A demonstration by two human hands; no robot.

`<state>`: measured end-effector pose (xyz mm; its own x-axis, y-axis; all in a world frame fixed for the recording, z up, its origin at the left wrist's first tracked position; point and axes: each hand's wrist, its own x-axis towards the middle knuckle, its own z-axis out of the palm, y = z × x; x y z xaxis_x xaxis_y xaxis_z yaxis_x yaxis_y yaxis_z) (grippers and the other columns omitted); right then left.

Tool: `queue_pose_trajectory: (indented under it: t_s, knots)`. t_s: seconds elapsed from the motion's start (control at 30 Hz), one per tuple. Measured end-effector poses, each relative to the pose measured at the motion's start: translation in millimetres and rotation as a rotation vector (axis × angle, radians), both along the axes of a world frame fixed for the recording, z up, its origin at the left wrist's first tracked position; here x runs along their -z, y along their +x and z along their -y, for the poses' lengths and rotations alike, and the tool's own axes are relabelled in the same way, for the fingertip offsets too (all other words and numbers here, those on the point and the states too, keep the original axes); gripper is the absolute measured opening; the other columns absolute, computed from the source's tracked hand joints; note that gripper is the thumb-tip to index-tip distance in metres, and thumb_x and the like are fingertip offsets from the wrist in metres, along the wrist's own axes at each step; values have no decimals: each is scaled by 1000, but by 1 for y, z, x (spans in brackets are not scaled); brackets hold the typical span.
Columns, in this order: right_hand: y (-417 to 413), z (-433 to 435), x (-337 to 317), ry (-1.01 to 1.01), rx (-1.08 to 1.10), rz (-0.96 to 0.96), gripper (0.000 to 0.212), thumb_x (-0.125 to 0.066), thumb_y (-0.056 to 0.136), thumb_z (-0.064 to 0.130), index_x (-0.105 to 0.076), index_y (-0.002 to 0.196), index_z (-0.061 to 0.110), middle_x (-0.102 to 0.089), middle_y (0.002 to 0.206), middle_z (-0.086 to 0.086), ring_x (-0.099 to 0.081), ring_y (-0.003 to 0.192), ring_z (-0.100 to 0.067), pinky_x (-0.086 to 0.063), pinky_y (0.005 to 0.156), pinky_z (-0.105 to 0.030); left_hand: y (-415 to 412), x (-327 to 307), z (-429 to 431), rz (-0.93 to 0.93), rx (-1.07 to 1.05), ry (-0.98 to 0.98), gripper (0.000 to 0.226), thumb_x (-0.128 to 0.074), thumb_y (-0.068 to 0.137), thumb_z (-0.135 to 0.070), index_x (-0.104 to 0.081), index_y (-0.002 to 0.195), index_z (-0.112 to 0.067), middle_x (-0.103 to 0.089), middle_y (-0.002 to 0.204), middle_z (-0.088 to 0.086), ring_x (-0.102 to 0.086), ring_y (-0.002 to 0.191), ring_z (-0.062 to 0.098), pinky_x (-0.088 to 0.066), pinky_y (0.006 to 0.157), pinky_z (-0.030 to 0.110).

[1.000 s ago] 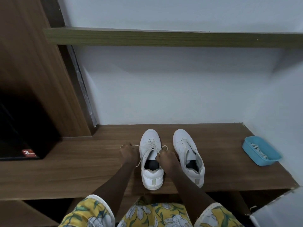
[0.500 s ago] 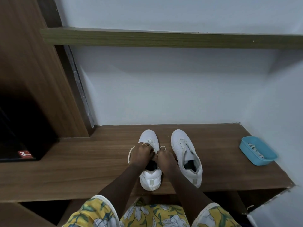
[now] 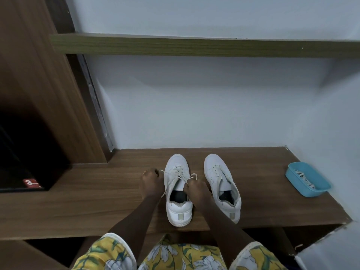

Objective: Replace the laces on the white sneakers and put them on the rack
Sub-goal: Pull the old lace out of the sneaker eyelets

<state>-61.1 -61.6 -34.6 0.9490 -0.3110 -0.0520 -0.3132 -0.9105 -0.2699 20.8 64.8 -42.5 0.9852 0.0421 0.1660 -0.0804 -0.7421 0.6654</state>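
Observation:
Two white sneakers stand side by side on the wooden shelf [image 3: 78, 199], toes toward the wall. The left sneaker [image 3: 178, 191] carries a cream lace [image 3: 175, 175] through its eyelets. My left hand [image 3: 151, 183] grips one lace end just left of that shoe. My right hand [image 3: 196, 190] pinches the other end, which forms a small loop, at the shoe's right side. The lace runs taut between both hands across the tongue. The right sneaker [image 3: 222, 184] lies beside it, its lace loose.
A blue plastic tray [image 3: 306, 179] holding laces sits at the shelf's right end by the wall. A second wooden shelf [image 3: 194, 45] runs above. A brown cabinet panel [image 3: 39, 84] and a dark opening stand on the left.
My hands were together over the left sneaker's opening half a second ago; now they have spread apart, drawing the lace ends out to each side.

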Motion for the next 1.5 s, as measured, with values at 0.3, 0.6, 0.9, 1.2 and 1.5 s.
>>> queue_pose_trajectory:
  t_s: [0.3, 0.6, 0.9, 1.2, 1.5]
  knots:
    - [0, -1, 3, -22, -32, 54, 29, -41, 98, 19, -61, 107, 1, -55, 116, -17, -60, 96, -31, -36, 72, -30, 15, 7, -22, -156, -186, -106, 20, -54, 90, -15, -67, 95, -1, -65, 95, 19, -60, 91, 35, -45, 73, 37]
    - [-1, -5, -2, -82, -18, 1, 20, -53, 92, 17, -65, 98, 2, -60, 96, -19, -64, 89, -29, -48, 69, -30, 3, 1, 8, -124, 77, 25, 32, -54, 89, -17, -57, 120, -7, -61, 115, 16, -55, 108, 30, -40, 89, 35]
    - [9, 4, 0, 78, 53, 59, 29, -45, 95, 25, -58, 107, 3, -58, 110, -15, -58, 100, -27, -41, 77, -29, -2, -5, 37, -84, 529, 414, 23, -50, 87, -24, -64, 101, -12, -64, 108, 7, -61, 97, 25, -50, 80, 37]
    - [17, 7, 6, 66, 21, 22, 28, -45, 94, 24, -60, 107, 5, -57, 109, -16, -58, 98, -29, -42, 78, -31, -2, -6, 48, 50, 526, 664, 23, -39, 93, -7, -58, 107, -6, -60, 113, 10, -61, 104, 26, -47, 76, 34]
    - [16, 6, 10, 44, 38, 74, 25, -49, 95, 22, -63, 110, 8, -58, 111, -12, -61, 98, -25, -43, 76, -27, 2, 3, 44, -8, 428, 395, 21, -40, 94, -18, -57, 99, -6, -65, 98, 11, -63, 89, 31, -47, 71, 36]
